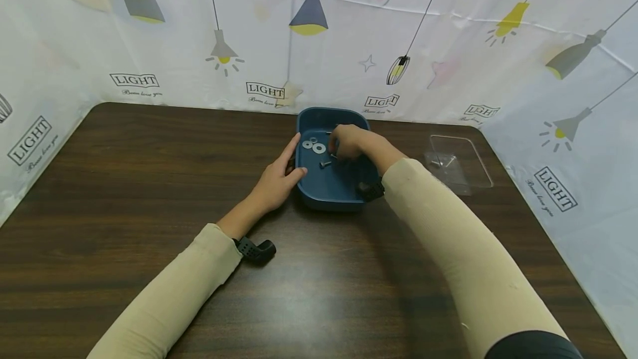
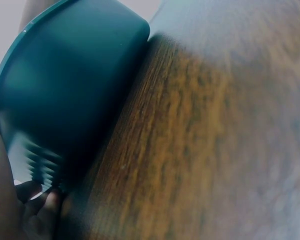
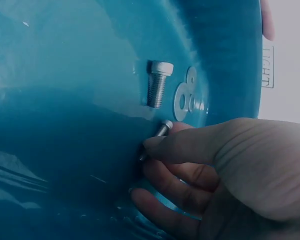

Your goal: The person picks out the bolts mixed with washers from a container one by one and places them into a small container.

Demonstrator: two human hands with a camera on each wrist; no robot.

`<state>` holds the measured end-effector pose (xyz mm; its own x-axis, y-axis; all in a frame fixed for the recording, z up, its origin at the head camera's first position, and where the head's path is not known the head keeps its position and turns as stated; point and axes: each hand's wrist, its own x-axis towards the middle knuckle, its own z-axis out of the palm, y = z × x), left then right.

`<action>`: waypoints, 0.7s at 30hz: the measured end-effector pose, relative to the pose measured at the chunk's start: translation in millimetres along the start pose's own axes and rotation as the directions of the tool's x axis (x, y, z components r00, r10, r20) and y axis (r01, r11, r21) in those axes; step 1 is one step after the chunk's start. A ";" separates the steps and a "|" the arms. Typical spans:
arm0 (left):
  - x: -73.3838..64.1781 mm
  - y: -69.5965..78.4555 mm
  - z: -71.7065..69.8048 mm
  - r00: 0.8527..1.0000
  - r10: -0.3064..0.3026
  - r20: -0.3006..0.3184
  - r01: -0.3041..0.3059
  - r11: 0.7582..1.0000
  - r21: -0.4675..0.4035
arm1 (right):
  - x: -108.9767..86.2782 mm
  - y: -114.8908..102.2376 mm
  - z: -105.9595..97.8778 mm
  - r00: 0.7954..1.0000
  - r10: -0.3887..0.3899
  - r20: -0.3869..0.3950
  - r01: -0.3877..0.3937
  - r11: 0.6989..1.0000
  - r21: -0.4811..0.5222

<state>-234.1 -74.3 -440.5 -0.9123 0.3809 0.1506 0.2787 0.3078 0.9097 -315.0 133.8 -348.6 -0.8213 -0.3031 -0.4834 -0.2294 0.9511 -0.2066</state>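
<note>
A deep blue plastic bin stands on the table. My left hand holds its left wall, thumb over the rim and other fingers against the outside; the left wrist view shows some of those fingers low beside the wall. Inside the bin, my right hand pinches a small bolt between thumb and finger, close to the bin floor. A thicker socket-head bolt lies near it. Flat washers of different sizes lie grouped toward the left wall. The right palm hides part of the bin floor.
To the right of the bin lies a clear plastic lid or tray, beside a transparent bag-like piece with a small metal part on it. A white printed sheet hangs behind the brown wooden table.
</note>
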 end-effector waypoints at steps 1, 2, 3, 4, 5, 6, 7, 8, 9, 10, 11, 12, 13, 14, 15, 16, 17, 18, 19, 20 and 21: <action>-0.2 0.2 -0.2 1.000 0.000 0.001 0.000 1.000 0.000 | -0.1 -0.2 -0.3 1.000 -0.002 -0.001 0.002 1.000 -0.006; -0.3 0.2 -0.3 1.000 0.000 0.001 0.000 1.000 0.000 | -0.1 -0.3 -0.5 1.000 -0.005 -0.003 0.005 1.000 -0.013; -0.5 0.5 -0.4 1.000 0.000 0.001 0.000 1.000 -0.001 | -0.2 -0.3 -0.6 1.000 -0.009 -0.004 0.009 1.000 -0.020; -0.5 0.5 -0.5 1.000 0.001 0.002 -0.001 1.000 0.000 | 0.0 -0.1 -0.7 1.000 -0.011 -0.006 0.011 1.000 -0.026; -0.6 0.5 -0.5 1.000 0.002 0.002 -0.002 1.000 0.001 | 0.4 0.2 -0.6 1.000 -0.016 -0.008 0.016 0.999 -0.030; -0.5 0.2 -0.5 1.000 0.003 0.002 -0.003 1.000 0.002 | 0.7 0.5 -0.5 1.000 -0.023 -0.013 0.022 0.999 -0.035; -0.3 -0.3 -0.4 1.000 0.002 0.001 -0.002 1.000 0.001 | 1.3 1.0 -0.3 0.999 -0.028 -0.019 0.027 0.999 -0.038; -0.2 -0.5 -0.3 1.000 0.001 -0.001 -0.001 1.000 0.003 | 1.5 1.4 -0.1 0.999 -0.034 -0.025 0.033 0.999 -0.039; -0.2 -0.5 -0.1 1.000 -0.003 -0.002 0.003 1.000 0.006 | 1.8 1.8 0.0 0.999 -0.043 -0.029 0.041 0.998 -0.040; 0.1 -0.8 0.2 1.000 -0.005 -0.003 0.005 1.000 0.009 | 1.9 2.5 -0.1 0.998 -0.052 -0.034 0.051 0.998 -0.042; 0.4 -1.1 0.5 1.000 -0.009 -0.005 0.009 1.000 0.014 | 1.7 3.0 -0.5 0.997 -0.064 -0.035 0.063 0.997 -0.043; 0.6 -1.3 0.7 1.000 -0.009 -0.006 0.010 1.000 0.016 | 1.2 3.5 -1.0 0.997 -0.074 -0.036 0.072 0.996 -0.045; 0.8 -1.2 0.9 1.000 -0.012 -0.006 0.012 1.000 0.018 | 0.2 3.9 -2.0 0.996 -0.082 -0.031 0.081 0.996 -0.040; 1.0 -1.1 1.0 1.000 -0.012 -0.006 0.012 1.000 0.021 | -1.2 4.1 -3.3 0.996 -0.092 -0.023 0.091 0.996 -0.025; 1.2 -1.2 1.0 1.000 -0.011 -0.005 0.012 1.000 0.023 | -2.7 4.2 -5.1 0.995 -0.100 -0.014 0.100 0.995 -0.008; 1.3 -1.2 1.0 1.000 -0.009 -0.005 0.009 1.000 0.024 | -4.7 4.2 -7.3 0.994 -0.106 -0.006 0.106 0.994 0.015; 1.4 -1.0 1.0 1.000 -0.008 -0.007 0.008 1.000 0.023 | -6.6 4.3 -9.9 0.994 -0.112 0.000 0.111 0.993 0.038; 1.3 -0.7 0.8 1.000 -0.007 -0.008 0.007 1.000 0.020 | -8.6 4.3 -12.7 0.993 -0.118 0.006 0.117 0.991 0.061; 1.3 -0.8 0.7 1.000 -0.007 -0.008 0.007 1.000 0.018 | -10.8 4.3 -15.7 0.992 -0.123 0.008 0.122 0.989 0.085; 1.2 -1.2 0.6 1.000 -0.007 -0.009 0.007 1.000 0.018 | -12.8 4.3 -18.5 0.991 -0.132 0.008 0.130 0.986 0.103; 1.1 -1.4 0.5 1.000 -0.007 -0.011 0.008 1.000 0.018 | -14.9 4.5 -21.4 0.990 -0.139 0.006 0.138 0.984 0.113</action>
<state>-235.3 -73.9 -441.8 -0.9174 0.3693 0.1480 0.2770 0.3260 0.9039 -314.9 143.9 -324.1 -0.7784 -0.4329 -0.4546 -0.2796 0.8875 -0.3663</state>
